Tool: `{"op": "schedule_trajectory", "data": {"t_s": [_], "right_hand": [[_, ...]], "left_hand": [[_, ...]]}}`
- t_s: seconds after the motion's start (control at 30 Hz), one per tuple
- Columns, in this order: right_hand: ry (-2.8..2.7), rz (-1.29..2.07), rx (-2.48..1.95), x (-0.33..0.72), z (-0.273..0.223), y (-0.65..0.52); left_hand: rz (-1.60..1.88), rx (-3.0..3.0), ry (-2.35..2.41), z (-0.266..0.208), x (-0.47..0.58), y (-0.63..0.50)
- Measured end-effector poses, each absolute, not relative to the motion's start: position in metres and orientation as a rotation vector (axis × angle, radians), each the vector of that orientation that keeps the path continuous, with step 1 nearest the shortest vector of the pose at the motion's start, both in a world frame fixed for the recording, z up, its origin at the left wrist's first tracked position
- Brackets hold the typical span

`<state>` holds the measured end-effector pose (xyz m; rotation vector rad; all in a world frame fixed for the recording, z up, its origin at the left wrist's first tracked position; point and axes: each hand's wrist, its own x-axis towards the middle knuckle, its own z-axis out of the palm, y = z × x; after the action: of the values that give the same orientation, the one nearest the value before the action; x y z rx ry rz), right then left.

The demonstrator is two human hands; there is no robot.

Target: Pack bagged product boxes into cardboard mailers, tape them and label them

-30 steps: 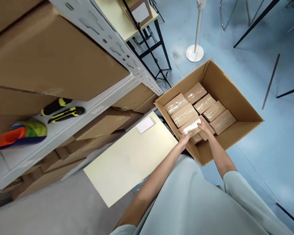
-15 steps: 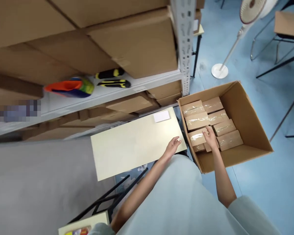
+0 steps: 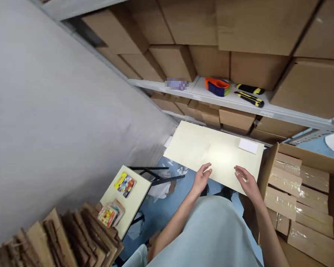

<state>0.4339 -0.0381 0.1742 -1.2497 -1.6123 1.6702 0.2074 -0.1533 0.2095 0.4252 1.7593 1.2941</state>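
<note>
My left hand (image 3: 202,178) hovers over the near edge of a cream tabletop (image 3: 195,142), fingers apart and holding nothing. To its right, my right hand (image 3: 247,182) is also open and bare, above the same table's near right part. A small white stack that looks like cards or labels (image 3: 248,145) lies at the table's far right corner. Beside the table on the right stands a large open carton (image 3: 269,167), in which several small taped cardboard boxes (image 3: 285,180) are packed in rows.
A metal shelf (image 3: 284,113) behind the table bears brown cartons, two box cutters (image 3: 249,99) and an orange-blue tape dispenser (image 3: 217,86). At left, a small table (image 3: 133,200) holds colourful packets (image 3: 124,184). Flattened cardboard (image 3: 72,237) stands at lower left; paper scraps litter the floor.
The view has swung left, bringing the side table and flattened cardboard into sight. My right hand has moved from over the boxes in the carton to above the table. Both hands stay bare.
</note>
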Motion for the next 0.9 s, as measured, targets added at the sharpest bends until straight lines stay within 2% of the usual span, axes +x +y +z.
{"op": "schedule_trajectory", "data": {"t_s": [0.33, 0.6, 0.9], "right_hand": [[-2.053, 1.785, -0.991, 0.237, 0.235, -0.119], [-2.346, 2.090, -0.608, 0.054, 0.239, -0.220], [-2.683, 2.323, -0.094, -0.093, 0.224, -0.296]], "left_hand": [[1.789, 0.229, 1.768, 0.221, 0.062, -0.290], [2.094, -0.143, 1.883, 0.223, -0.042, -0.447], [2.255, -0.771, 2.011, 0.197, -0.067, -0.561]]}}
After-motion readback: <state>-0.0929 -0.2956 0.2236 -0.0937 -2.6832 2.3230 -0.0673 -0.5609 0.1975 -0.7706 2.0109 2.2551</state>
